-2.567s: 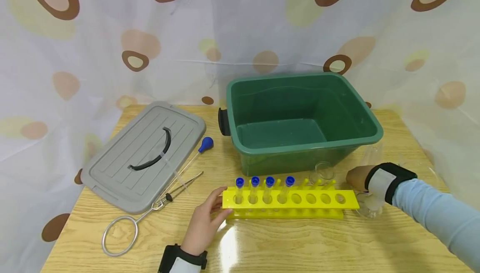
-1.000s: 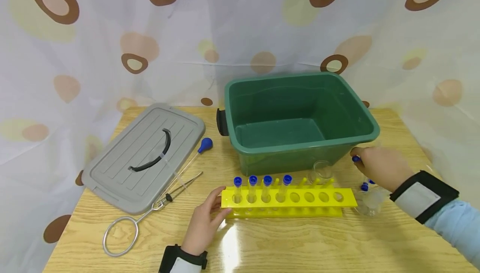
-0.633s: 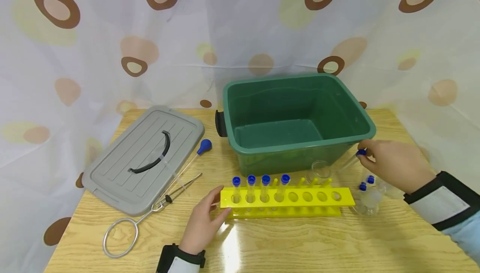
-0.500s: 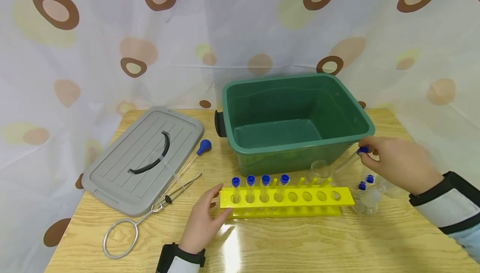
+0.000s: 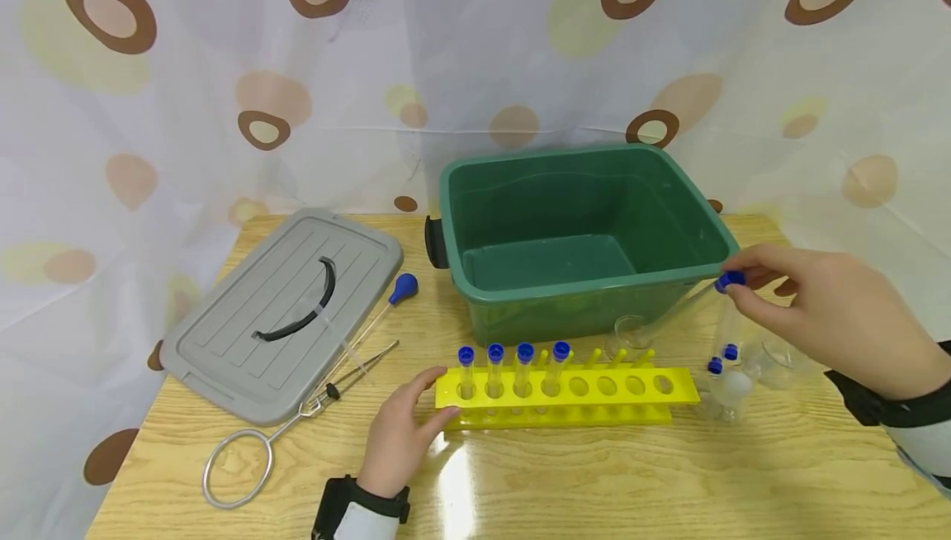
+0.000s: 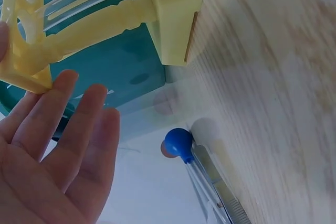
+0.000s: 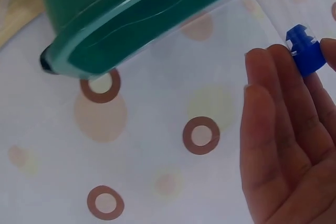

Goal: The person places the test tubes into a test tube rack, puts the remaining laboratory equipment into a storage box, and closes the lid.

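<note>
In the head view my right hand [image 5: 854, 309] pinches the blue cap [image 5: 730, 281] of a clear test tube [image 5: 679, 309]. The tube is tilted, its lower end pointing down left past the green bin's corner. The right wrist view shows the blue stopper [image 7: 306, 56] between thumb and fingers. My left hand [image 5: 401, 437] holds the left end of a yellow test tube rack [image 5: 617, 395], thumb at the front and fingers behind. Several blue-capped tubes [image 5: 523, 371] stand in its left holes. The left wrist view shows the other fingers [image 6: 97, 145] extended beside the rack.
A green bin [image 5: 594, 288] stands behind the rack. Clear glassware [image 5: 631, 338] lies before it. More glassware [image 5: 776, 358] and two blue-capped tubes [image 5: 724, 358] lie right. At left are a grey lid [image 5: 286, 309], a blue-bulbed dropper [image 5: 404, 288] and a ring clamp [image 5: 238, 466].
My right hand has lifted a capped tube from the glassware on the right and drawn it up and to the right. My left hand stays at the rack's end.
</note>
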`<action>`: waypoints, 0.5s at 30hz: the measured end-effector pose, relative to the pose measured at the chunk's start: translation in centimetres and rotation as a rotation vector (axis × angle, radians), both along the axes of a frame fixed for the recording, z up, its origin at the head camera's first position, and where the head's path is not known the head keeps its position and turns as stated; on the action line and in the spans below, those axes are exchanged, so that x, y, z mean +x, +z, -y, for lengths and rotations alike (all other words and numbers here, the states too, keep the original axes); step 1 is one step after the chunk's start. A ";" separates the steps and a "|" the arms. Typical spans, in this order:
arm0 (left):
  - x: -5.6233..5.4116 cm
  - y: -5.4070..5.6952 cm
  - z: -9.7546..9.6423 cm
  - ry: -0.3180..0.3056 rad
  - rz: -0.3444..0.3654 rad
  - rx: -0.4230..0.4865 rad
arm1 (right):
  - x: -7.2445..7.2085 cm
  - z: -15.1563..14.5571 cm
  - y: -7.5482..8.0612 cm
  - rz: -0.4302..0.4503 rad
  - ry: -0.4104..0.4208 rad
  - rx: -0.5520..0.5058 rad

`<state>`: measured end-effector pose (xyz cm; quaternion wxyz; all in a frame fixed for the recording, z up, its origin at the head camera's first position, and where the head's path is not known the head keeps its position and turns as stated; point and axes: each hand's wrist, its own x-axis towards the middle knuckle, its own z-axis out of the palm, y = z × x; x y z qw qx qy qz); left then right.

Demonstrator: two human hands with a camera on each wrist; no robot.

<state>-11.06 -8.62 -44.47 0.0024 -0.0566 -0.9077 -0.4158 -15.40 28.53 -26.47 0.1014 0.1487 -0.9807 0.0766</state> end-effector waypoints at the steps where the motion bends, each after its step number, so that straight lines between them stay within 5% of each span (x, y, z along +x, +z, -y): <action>1: 0.0 0.1 0.0 0.004 -0.003 -0.006 | 0.1 0.1 0.1 -0.006 0.010 -0.015; 15: -0.1 0.0 0.0 0.009 0.011 0.021 | 1.2 2.0 0.6 0.008 0.111 -0.128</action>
